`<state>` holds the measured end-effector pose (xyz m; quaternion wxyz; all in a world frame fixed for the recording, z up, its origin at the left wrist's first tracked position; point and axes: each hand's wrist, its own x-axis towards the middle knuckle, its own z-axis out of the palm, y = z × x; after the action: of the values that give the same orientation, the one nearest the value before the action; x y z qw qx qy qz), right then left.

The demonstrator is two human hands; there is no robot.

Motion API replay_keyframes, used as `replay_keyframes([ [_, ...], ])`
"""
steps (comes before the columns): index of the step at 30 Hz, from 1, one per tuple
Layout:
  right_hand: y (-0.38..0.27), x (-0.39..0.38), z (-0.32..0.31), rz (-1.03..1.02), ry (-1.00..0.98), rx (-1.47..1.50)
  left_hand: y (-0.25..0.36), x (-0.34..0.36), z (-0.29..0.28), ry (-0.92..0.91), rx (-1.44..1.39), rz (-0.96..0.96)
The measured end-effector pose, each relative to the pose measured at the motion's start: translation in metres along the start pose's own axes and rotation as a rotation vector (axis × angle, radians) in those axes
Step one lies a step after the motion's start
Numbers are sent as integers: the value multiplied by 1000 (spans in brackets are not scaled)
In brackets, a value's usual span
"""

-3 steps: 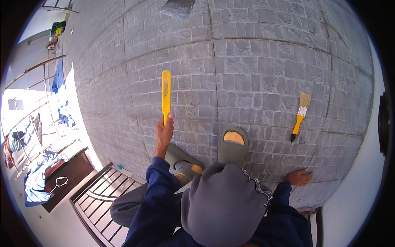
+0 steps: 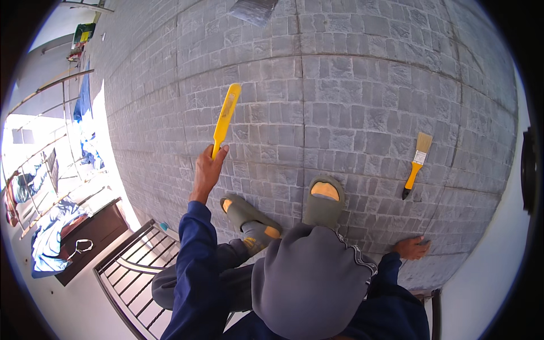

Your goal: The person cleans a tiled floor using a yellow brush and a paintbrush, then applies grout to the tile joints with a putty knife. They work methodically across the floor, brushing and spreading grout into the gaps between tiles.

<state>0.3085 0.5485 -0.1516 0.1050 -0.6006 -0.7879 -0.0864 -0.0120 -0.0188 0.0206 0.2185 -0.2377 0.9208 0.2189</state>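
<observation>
My left hand (image 2: 207, 171) is closed round the lower end of a long yellow paddle-shaped tool (image 2: 227, 116). Its wide, rounded end points away from me and leans to the right; the underside is hidden, so its exact kind does not show. To the right, my right hand (image 2: 412, 248) rests low against the grey paving with its fingers stretched out and holds nothing. Farther ahead of that hand, apart from it, a paintbrush (image 2: 417, 165) with pale bristles, a metal band and a yellow handle with a black tip lies on the floor.
My feet in olive slides (image 2: 324, 212) are on the stone-patterned floor (image 2: 362, 102). A dark flat piece (image 2: 254, 10) lies at the far edge. On the left stand a metal railing (image 2: 133, 283) and a brown box-like piece (image 2: 93, 241) with blue cloth. A white wall (image 2: 487, 255) runs along the right.
My left hand has shifted left and slightly away from me, and the yellow tool has tipped to the right. My right hand stays on the paving.
</observation>
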Motion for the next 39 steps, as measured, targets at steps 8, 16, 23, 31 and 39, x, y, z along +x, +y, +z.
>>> replay_keyframes([
  [8, 2, 2, 6, -24, 44, 13, -7, 29, -150, -208, 574, 239],
  [16, 9, -3, 6, -41, 43, -42, -29, 24, -61, -152, -288, -48],
  [23, 31, 37, 3, -150, -105, -204, -66, -3, 29, -222, -478, 180],
  [31, -162, 70, -155, -475, -509, 547, -65, -37, 53, -256, -644, 151],
  [39, -408, -15, -324, -1713, -776, 172, -70, -48, 77, -261, -809, 141],
])
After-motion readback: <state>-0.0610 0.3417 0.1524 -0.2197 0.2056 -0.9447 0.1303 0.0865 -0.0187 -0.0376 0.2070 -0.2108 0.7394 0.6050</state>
